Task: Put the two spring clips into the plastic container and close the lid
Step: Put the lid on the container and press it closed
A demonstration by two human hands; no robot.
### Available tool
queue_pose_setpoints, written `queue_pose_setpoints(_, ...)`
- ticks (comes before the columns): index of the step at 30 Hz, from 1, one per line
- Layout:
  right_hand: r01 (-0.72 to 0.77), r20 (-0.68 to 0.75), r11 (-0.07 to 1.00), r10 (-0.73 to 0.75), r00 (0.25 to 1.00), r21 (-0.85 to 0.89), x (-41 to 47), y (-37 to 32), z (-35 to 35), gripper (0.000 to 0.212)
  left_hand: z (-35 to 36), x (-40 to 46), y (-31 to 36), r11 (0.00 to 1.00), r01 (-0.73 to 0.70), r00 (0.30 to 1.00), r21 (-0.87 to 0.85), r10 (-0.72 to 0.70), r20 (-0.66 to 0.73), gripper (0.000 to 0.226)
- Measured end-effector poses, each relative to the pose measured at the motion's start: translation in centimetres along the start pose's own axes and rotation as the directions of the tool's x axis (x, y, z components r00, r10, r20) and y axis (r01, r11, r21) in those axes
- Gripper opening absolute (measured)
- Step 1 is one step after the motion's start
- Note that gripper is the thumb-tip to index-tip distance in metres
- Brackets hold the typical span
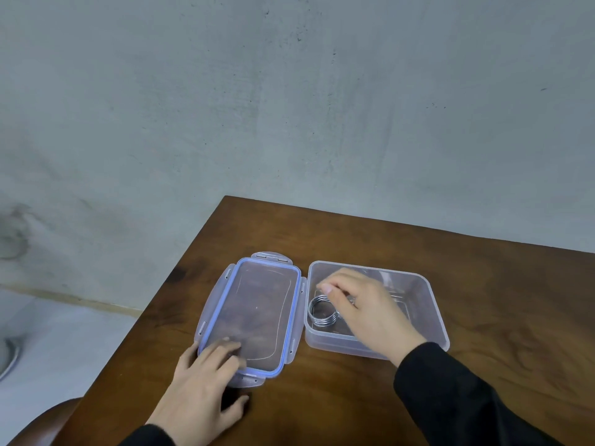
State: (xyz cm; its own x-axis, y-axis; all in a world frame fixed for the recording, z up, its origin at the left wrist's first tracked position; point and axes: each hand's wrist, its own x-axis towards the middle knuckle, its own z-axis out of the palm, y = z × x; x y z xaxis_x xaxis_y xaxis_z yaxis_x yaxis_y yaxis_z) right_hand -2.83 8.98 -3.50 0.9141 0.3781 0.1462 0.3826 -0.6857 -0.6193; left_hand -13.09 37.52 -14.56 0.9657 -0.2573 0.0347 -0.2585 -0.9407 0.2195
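Note:
The clear plastic container stands open on the brown table. Inside it, at its left end, lies a silver coiled spring clip. My right hand reaches into the container from the near side, with its fingertips pinched on the top of that coil. Thin metal wires show faintly behind the hand, and I cannot tell what they belong to. The lid, clear with a blue seal, lies flat just left of the container. My left hand holds the lid's near left corner, its fingers showing blurred through the plastic.
The table's far left corner is close behind the lid, and its left edge runs diagonally toward me. A grey wall stands behind. A rounded brown chair part shows at the bottom left, over a pale floor.

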Motion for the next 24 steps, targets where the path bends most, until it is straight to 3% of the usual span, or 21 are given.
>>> queue_pose_setpoints(4, 0.029, 0.034, 1.0, -0.029, 0.999, 0.008, -0.8, -0.9, 1.5, 0.022, 0.7, -0.4, -0.8, 0.999, -0.021, 0.994, 0.031, 0.024, -0.111, 0.015)
queue_pose_setpoints(7, 0.037, 0.032, 0.999, -0.037, 0.999, -0.001, -1.1, -1.2, 2.0, 0.022, 1.2, -0.6, -0.9, 0.997, -0.063, 0.98, 0.054, 0.072, -0.186, 0.044)
queue_pose_setpoints(9, 0.045, 0.005, 0.999, -0.045, 0.999, 0.008, -1.2, -1.2, 2.0, 0.022, 1.2, -0.6, -1.2, 0.991, -0.095, 0.967, 0.089, 0.113, -0.228, 0.048)
queue_pose_setpoints(12, 0.071, -0.071, 0.995, -0.066, 0.995, 0.076, -1.3, -1.6, 1.5, 0.025, -0.8, 0.0, -1.2, 0.996, -0.084, 0.929, 0.023, 0.087, -0.36, 0.024)
queue_pose_setpoints(15, 0.113, -0.241, 0.984, -0.078, 0.967, 0.135, -1.2, -1.9, 0.3, 0.03, -5.7, 1.5, 0.7, 0.98, -0.161, 0.794, -0.116, 0.058, -0.605, 0.031)
queue_pose_setpoints(17, 0.092, -0.374, 0.975, -0.011, 0.927, 0.2, -1.1, -2.1, -1.0, 0.03, -9.0, 2.3, 1.5, 0.965, -0.146, 0.712, -0.219, -0.051, -0.7, 0.04)
queue_pose_setpoints(20, 0.06, -0.526, 0.945, 0.127, 0.841, 0.323, -1.3, -2.5, -3.2, 0.03, -12.6, 3.3, 2.0, 0.931, -0.084, 0.526, -0.356, -0.261, -0.809, 0.017)
queue_pose_setpoints(22, 0.033, -0.557, 0.931, 0.189, 0.809, 0.362, -1.6, -2.3, -4.7, 0.03, -15.0, 4.0, 2.5, 0.911, -0.109, 0.469, -0.398, -0.306, -0.828, 0.012)
queue_pose_setpoints(24, -0.007, -0.512, 0.919, 0.226, 0.829, 0.394, -1.8, -1.3, -5.8, 0.035, -18.0, 4.8, 4.2, 0.876, -0.205, 0.466, -0.436, -0.305, -0.831, 0.01)
